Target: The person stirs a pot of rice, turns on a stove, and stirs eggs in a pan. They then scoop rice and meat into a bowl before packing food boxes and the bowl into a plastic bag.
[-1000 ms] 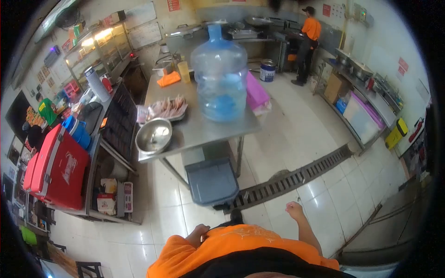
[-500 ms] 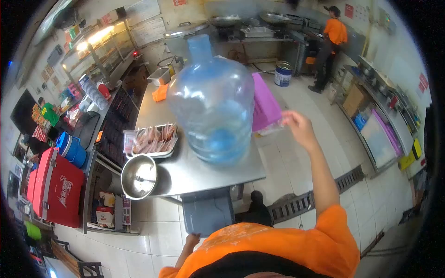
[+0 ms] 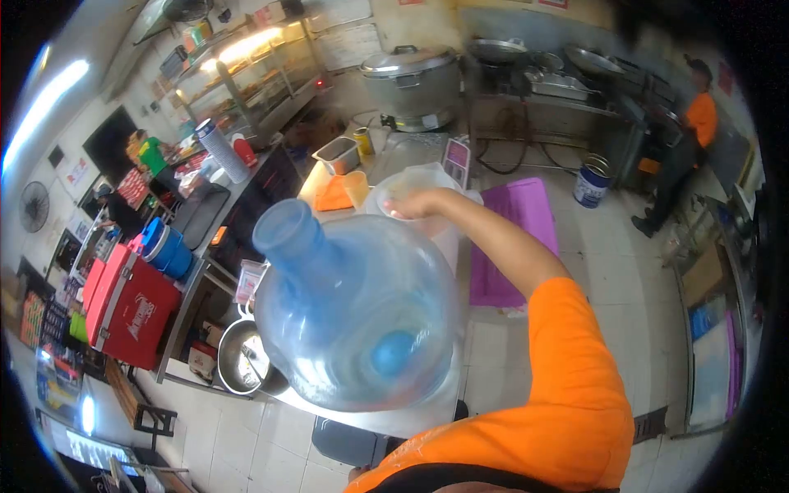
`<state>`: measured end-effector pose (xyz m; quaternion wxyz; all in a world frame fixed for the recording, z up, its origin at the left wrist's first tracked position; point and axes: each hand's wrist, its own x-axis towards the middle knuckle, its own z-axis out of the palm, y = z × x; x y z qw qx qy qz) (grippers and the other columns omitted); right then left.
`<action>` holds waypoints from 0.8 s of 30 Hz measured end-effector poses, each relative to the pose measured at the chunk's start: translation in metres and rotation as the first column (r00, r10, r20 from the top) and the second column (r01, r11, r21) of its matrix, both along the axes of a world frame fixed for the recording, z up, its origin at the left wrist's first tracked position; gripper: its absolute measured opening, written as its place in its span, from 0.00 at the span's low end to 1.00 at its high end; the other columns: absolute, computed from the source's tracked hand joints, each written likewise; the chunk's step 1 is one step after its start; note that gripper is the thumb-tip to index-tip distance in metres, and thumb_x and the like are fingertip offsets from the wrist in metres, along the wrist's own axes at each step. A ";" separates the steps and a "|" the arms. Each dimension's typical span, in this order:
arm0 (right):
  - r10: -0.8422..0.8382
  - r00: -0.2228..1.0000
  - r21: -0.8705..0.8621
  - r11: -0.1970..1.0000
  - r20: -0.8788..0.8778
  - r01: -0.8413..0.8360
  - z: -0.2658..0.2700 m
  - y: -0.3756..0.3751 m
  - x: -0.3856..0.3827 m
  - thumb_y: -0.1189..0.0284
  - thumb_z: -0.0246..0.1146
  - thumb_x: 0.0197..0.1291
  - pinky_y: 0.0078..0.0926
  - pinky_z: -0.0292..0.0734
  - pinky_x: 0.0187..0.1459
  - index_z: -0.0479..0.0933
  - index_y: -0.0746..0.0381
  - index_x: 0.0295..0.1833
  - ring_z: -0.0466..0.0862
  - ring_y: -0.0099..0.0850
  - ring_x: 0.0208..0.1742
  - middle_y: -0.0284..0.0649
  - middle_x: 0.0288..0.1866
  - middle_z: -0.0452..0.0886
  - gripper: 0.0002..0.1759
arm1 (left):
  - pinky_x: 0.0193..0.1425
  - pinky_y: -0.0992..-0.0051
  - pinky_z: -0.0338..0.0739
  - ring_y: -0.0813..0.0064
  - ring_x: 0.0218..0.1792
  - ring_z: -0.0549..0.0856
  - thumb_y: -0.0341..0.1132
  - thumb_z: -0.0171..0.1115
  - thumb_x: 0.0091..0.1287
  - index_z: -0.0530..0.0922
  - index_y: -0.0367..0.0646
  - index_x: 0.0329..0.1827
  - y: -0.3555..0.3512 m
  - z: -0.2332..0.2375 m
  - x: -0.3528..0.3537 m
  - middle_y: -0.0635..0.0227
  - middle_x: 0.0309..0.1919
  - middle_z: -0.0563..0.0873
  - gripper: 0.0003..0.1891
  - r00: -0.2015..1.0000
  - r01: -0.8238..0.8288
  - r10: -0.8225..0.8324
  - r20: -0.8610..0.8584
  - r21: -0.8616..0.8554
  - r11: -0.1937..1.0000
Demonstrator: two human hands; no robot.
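Note:
My right hand [image 3: 415,204] reaches past the large clear-blue water jug [image 3: 362,329], to the pale translucent tub [image 3: 427,177] at the far side of the steel table. Its fingers are at the tub's opening, blurred and partly hidden. The jug stands in front of me, with a blue round patch low on its side. Only a sliver of my left hand [image 3: 356,472] shows at the bottom edge, fingers hidden. Left of the jug stands a metal bowl [image 3: 238,361] with a utensil inside. A purple lid-like panel [image 3: 514,246] lies to the right.
An orange cloth [image 3: 333,195] and a steel container [image 3: 337,154] sit at the table's far left. Behind is a big lidded pot [image 3: 409,78]. A can [image 3: 592,181] stands on the floor near a person in orange [image 3: 686,148]. At left is a red cooler [image 3: 131,308].
My right hand has moved from beside the purple panel to the tub farther left. The view has shifted; the jug looks nearer and hides the tray of skewered food. My left hand has nearly left view.

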<state>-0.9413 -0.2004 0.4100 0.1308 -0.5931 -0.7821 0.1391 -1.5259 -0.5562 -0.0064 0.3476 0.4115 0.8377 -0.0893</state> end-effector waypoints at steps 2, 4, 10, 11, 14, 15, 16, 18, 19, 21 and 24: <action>-0.092 0.984 -0.514 0.858 -0.152 0.001 -0.009 0.021 0.004 0.49 0.43 0.63 0.48 0.68 0.53 0.76 0.59 0.42 0.76 0.43 0.52 0.47 0.52 0.75 0.26 | 0.42 0.68 0.75 0.61 0.36 0.84 0.51 0.56 0.59 0.80 0.35 0.31 -0.002 0.014 0.016 0.56 0.29 0.84 0.22 1.000 -0.018 0.018 -0.014 -0.011 1.000; -0.098 0.960 -0.469 0.883 -0.262 -0.038 -0.001 0.013 0.002 0.48 0.42 0.63 0.44 0.70 0.51 0.76 0.61 0.42 0.78 0.41 0.48 0.47 0.49 0.76 0.28 | 0.43 0.67 0.75 0.61 0.37 0.83 0.51 0.55 0.59 0.80 0.35 0.32 -0.004 0.019 0.028 0.55 0.30 0.84 0.22 0.999 -0.030 0.029 -0.024 -0.025 0.999; -0.018 0.751 -0.402 0.853 -0.660 -0.333 0.077 -0.042 0.029 0.49 0.45 0.63 0.25 0.74 0.45 0.76 0.66 0.41 0.82 0.33 0.34 0.45 0.42 0.79 0.30 | 0.45 0.67 0.74 0.61 0.40 0.83 0.51 0.55 0.59 0.80 0.36 0.34 -0.020 0.056 0.058 0.55 0.33 0.83 0.22 0.998 -0.029 0.023 -0.056 -0.105 0.994; -0.005 0.669 -0.311 0.888 -0.743 -0.339 0.087 -0.058 0.034 0.50 0.48 0.63 0.22 0.72 0.46 0.76 0.66 0.39 0.82 0.30 0.31 0.42 0.41 0.79 0.27 | 0.45 0.66 0.74 0.61 0.40 0.83 0.51 0.55 0.59 0.80 0.36 0.34 -0.022 0.064 0.062 0.55 0.34 0.83 0.22 0.998 -0.027 0.020 -0.061 -0.118 0.993; 0.156 0.680 -0.131 0.927 -0.716 -0.351 0.089 -0.098 0.048 0.60 0.53 0.61 0.24 0.71 0.47 0.76 0.65 0.38 0.82 0.31 0.38 0.43 0.41 0.80 0.18 | 0.46 0.66 0.74 0.60 0.42 0.82 0.51 0.55 0.59 0.80 0.36 0.35 -0.022 0.083 0.082 0.54 0.35 0.83 0.22 0.998 -0.018 0.009 -0.055 -0.149 0.989; 0.243 0.792 0.110 0.969 -0.560 -0.220 0.083 -0.111 0.049 0.66 0.54 0.58 0.25 0.71 0.48 0.77 0.65 0.37 0.80 0.33 0.43 0.44 0.42 0.79 0.12 | 0.46 0.66 0.74 0.60 0.42 0.82 0.51 0.55 0.59 0.80 0.36 0.36 -0.025 0.087 0.089 0.54 0.36 0.83 0.22 0.999 -0.018 0.010 -0.050 -0.159 0.987; 0.272 0.886 0.369 0.921 -0.376 -0.127 0.077 -0.121 0.048 0.73 0.56 0.54 0.27 0.70 0.49 0.77 0.64 0.37 0.79 0.35 0.48 0.45 0.43 0.78 0.07 | 0.47 0.66 0.73 0.60 0.42 0.82 0.51 0.55 0.59 0.80 0.36 0.36 -0.029 0.090 0.095 0.54 0.36 0.83 0.22 0.999 -0.022 0.015 -0.043 -0.169 0.985; 0.253 0.911 0.515 0.856 -0.325 -0.054 0.063 -0.141 0.042 0.77 0.56 0.51 0.29 0.69 0.51 0.77 0.63 0.38 0.76 0.38 0.51 0.48 0.47 0.75 0.08 | 0.47 0.66 0.73 0.60 0.43 0.82 0.51 0.55 0.59 0.80 0.36 0.37 -0.048 0.091 0.108 0.54 0.37 0.83 0.23 0.999 -0.040 0.037 -0.020 -0.193 0.980; 0.213 0.933 0.647 0.762 -0.292 0.029 0.056 -0.150 0.040 0.82 0.56 0.47 0.32 0.68 0.54 0.76 0.63 0.38 0.73 0.42 0.54 0.50 0.51 0.73 0.11 | 0.48 0.66 0.73 0.60 0.44 0.82 0.51 0.55 0.59 0.80 0.36 0.37 -0.066 0.090 0.117 0.54 0.38 0.83 0.23 0.998 -0.057 0.057 -0.004 -0.211 0.976; 0.117 0.983 0.791 0.611 -0.138 0.038 0.042 -0.160 0.042 0.85 0.55 0.44 0.34 0.68 0.55 0.76 0.64 0.37 0.73 0.44 0.56 0.50 0.54 0.71 0.12 | 0.50 0.66 0.72 0.61 0.45 0.81 0.52 0.53 0.59 0.81 0.40 0.37 -0.093 0.062 0.113 0.56 0.41 0.83 0.22 0.988 0.152 -0.154 0.002 -0.194 0.969; -0.019 0.987 0.906 0.394 -0.158 0.152 0.043 -0.192 0.040 0.76 0.58 0.54 0.38 0.66 0.56 0.78 0.63 0.39 0.71 0.43 0.58 0.51 0.54 0.72 0.07 | 0.52 0.63 0.71 0.53 0.46 0.80 0.55 0.49 0.60 0.81 0.37 0.37 -0.093 0.014 0.091 0.52 0.39 0.82 0.26 0.987 0.135 -0.134 0.094 -0.005 0.991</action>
